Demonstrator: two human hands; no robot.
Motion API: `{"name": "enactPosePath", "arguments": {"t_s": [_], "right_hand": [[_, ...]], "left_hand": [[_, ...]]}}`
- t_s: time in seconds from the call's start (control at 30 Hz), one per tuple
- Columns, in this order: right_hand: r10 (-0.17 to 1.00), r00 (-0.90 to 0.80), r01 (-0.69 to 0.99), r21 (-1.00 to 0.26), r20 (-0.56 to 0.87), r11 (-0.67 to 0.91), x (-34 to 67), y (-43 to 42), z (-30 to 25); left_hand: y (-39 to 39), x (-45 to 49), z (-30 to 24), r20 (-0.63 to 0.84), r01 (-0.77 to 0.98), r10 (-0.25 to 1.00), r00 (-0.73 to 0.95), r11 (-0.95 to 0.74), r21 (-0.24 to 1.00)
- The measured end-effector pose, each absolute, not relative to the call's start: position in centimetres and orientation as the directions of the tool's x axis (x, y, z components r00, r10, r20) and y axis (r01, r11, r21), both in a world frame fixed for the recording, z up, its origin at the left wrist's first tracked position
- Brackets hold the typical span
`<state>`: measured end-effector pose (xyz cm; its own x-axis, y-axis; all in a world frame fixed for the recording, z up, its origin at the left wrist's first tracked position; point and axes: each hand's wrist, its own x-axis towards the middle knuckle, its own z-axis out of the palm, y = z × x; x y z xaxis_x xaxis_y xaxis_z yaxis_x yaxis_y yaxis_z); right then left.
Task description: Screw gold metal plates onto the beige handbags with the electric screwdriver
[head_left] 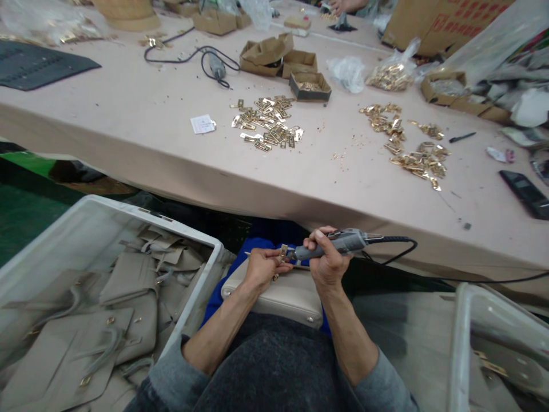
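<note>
A beige handbag (278, 297) lies on my lap below the table edge. My left hand (261, 269) is closed on a small gold clasp (283, 252) at the bag's top. My right hand (328, 260) grips a grey electric screwdriver (338, 243), held level with its tip against the clasp. The tool's black cord (398, 252) trails off to the right.
A pink worktable (128, 131) carries heaps of gold metal fittings (268, 123), a second pile of fittings (412, 149), small cardboard boxes (309, 86), another grey tool (217, 66) and plastic bags. A white bin (107, 212) of beige bags stands at my left, another bin (467, 320) at my right.
</note>
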<state>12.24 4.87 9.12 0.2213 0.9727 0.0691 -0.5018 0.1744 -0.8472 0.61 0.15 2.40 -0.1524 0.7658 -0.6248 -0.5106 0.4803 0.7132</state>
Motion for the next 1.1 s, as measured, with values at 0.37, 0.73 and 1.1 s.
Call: {"name": "enactPosePath", "arguments": {"t_s": [0.37,0.73,1.1], "right_hand": [[0.97,0.226,-0.474,-0.861,0.086,0.186,11.9,4.8,8.6],[0.962,0.231,-0.444,-0.865,0.143,0.235,11.4,4.4,8.8],[0.95,0.138,-0.135,-0.945,0.28,0.298,11.2,3.0,8.1]], "left_hand": [[0.1,0.5,2.8,-0.636,-0.502,0.758,-0.148,0.497,0.708],[0.1,0.6,2.7,-0.631,-0.491,0.76,-0.155,0.495,0.717],[0.2,0.7,2.6,-0.616,-0.458,0.767,-0.177,0.49,0.742]]}}
